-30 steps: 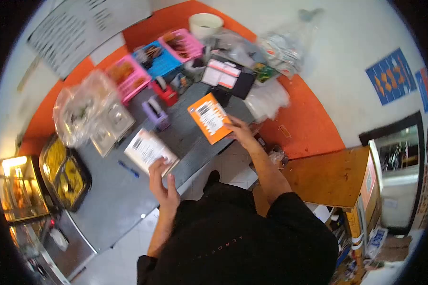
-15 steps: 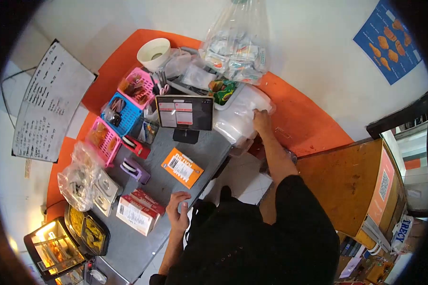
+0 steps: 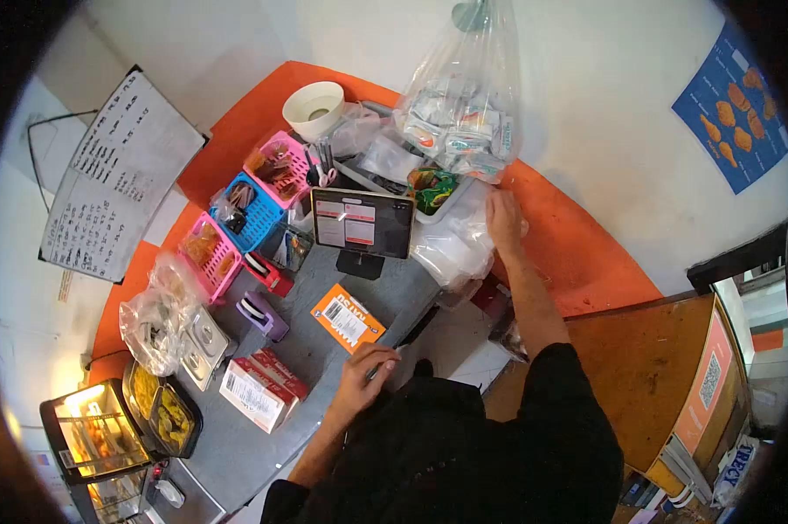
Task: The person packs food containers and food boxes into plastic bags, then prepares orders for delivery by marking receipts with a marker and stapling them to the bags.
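My right hand (image 3: pixel 505 225) reaches out to the far edge of a pile of clear plastic bags (image 3: pixel 453 253), its fingers closed on the plastic. Near the table's front edge is my left hand (image 3: pixel 365 380), with curled fingers and a small dark thing, too small to name, showing at them. Just beyond it lies an orange box (image 3: pixel 348 317) with a white label. Behind that box a tablet (image 3: pixel 362 224) stands upright on a black stand, its screen lit. A red and white box (image 3: pixel 263 390) sits left of my left hand.
Pink and blue baskets (image 3: pixel 256 212), a purple tape dispenser (image 3: pixel 262 315) and a metal lidded container (image 3: pixel 203 348) line the left side. A white bowl (image 3: pixel 314 109) stands at the back. A bag of sachets (image 3: pixel 459 122) hangs above. A wooden cabinet (image 3: pixel 621 375) is on the right.
My right hand has moved to the farther edge of the plastic bags. My left hand has turned and its fingers have curled in. The whole view has shifted slightly.
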### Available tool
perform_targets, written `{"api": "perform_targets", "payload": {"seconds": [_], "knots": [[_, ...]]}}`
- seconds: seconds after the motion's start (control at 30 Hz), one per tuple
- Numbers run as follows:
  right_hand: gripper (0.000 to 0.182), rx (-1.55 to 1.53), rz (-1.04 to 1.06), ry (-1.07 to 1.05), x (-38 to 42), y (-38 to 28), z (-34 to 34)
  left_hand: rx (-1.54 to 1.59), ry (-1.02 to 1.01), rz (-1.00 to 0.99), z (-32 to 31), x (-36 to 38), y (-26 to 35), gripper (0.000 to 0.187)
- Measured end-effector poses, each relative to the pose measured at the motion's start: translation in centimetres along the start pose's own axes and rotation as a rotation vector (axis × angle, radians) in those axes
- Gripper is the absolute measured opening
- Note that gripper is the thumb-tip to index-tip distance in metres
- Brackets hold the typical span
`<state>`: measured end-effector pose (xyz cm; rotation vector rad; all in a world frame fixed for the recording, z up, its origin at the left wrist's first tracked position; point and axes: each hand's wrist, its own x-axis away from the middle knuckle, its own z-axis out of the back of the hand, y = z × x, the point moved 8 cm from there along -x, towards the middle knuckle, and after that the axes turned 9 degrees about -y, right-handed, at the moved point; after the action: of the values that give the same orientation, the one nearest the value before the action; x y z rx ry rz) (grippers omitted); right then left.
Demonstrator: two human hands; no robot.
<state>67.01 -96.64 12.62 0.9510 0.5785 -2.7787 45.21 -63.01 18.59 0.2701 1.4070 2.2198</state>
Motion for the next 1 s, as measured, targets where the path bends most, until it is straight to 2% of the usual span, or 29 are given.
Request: {"api": "perform_targets", "payload": {"seconds": [0.07, 0.1, 0.17, 0.2, 0.27, 0.3, 0.37, 0.4, 0.47, 0.5, 0.57, 0.6, 0.67, 0.7, 0.73, 0.77, 0.83, 0.87, 0.9, 0.93, 0.97, 1.0], "knots": [[0.02, -0.073, -0.002, 0.147, -2.4, -1.5, 3.6, -0.077, -0.001, -0.063, 0.5, -0.3, 0.2, 0.016], [0.02, -0.072, 0.011, 0.149, -3.6, -3.3, 5.7, -0.075, 0.011, -0.069, 1.0, -0.8, 0.5, 0.016], [0.022, -0.336, 0.006, -0.028, -6.5, -8.0, 9.1, -0.239, -0.021, -0.1, 1.6, -2.1, 1.7, 0.032], [0.022, -0.331, 0.021, -0.031, -7.4, -10.5, 11.3, -0.318, 0.012, -0.141, 2.1, -2.9, 2.5, 0.041], [0.03, -0.716, -0.071, -0.256, -8.1, -15.1, 13.6, -0.416, 0.067, -0.223, 3.3, -4.9, 5.2, 0.058], [0.03, -0.71, -0.055, -0.266, -8.3, -17.6, 15.7, -0.437, 0.089, -0.265, 4.1, -6.0, 7.7, 0.065], [0.038, -1.158, 0.006, -0.428, -8.2, -22.9, 18.3, -0.411, 0.186, -0.419, 5.0, -7.1, 12.0, 0.074], [0.038, -1.153, 0.026, -0.442, -7.8, -24.1, 19.6, -0.411, 0.209, -0.419, 5.0, -7.3, 12.5, 0.074], [0.042, -1.451, 0.319, -0.506, -6.6, -27.5, 23.0, -0.339, 0.114, -0.438, 4.2, -7.5, 13.0, 0.06], [0.042, -1.447, 0.335, -0.521, -6.1, -28.2, 24.0, -0.339, 0.134, -0.439, 4.2, -7.1, 12.1, 0.06], [0.049, -1.544, 0.414, -0.519, -5.5, -29.2, 26.2, 0.108, -0.004, -0.407, 3.3, -6.8, 8.9, 0.033], [0.049, -1.54, 0.416, -0.527, -5.3, -29.0, 26.8, 0.135, 0.192, -0.394, 4.2, -5.7, 9.2, 0.012], [0.048, -1.786, 0.41, -0.491, -5.3, -28.2, 28.1, 0.131, 0.191, -0.375, 4.2, -4.8, 7.3, 0.016], [0.048, -1.785, 0.408, -0.496, -5.4, -28.5, 28.4, 0.12, 0.184, -0.353, 4.4, -4.4, 7.2, 0.02], [0.048, -1.902, 0.329, -0.483, -5.6, -28.4, 28.4, 0.177, 0.18, -0.469, 4.5, -3.6, 8.2, 0.032], [0.048, -2.018, 0.247, -0.467, -5.7, -28.3, 28.3, 0.181, 0.182, -0.464, 4.3, -3.3, 8.6, 0.032], [0.046, -1.991, 0.222, -0.407, -5.7, -28.3, 28.2, 0.474, -0.014, -0.471, 2.8, -3.4, 10.2, 0.043], [0.047, -1.899, 0.429, -0.475, -5.6, -29.2, 28.7, 0.673, -0.079, -0.391, 1.7, -3.1, 10.3, 0.043], [0.047, -1.796, 0.634, -0.539, -5.1, -30.3, 29.3, 0.672, -0.07, -0.394, 1.7, -2.3, 11.3, 0.043], [0.047, -1.798, 0.64, -0.547, -4.9, -30.7, 29.5, 0.486, -0.14, -0.236, 0.8, -1.8, 11.8, 0.042], [0.048, -1.683, 0.745, -0.517, -4.1, -31.5, 30.4, 0.303, -0.207, -0.075, -0.1, -1.2, 11.4, 0.044], [0.049, -1.566, 0.84, -0.483, -3.3, -32.3, 31.3, 0.392, -0.315, -0.006, -1.4, -0.8, 9.9, 0.045]]}}
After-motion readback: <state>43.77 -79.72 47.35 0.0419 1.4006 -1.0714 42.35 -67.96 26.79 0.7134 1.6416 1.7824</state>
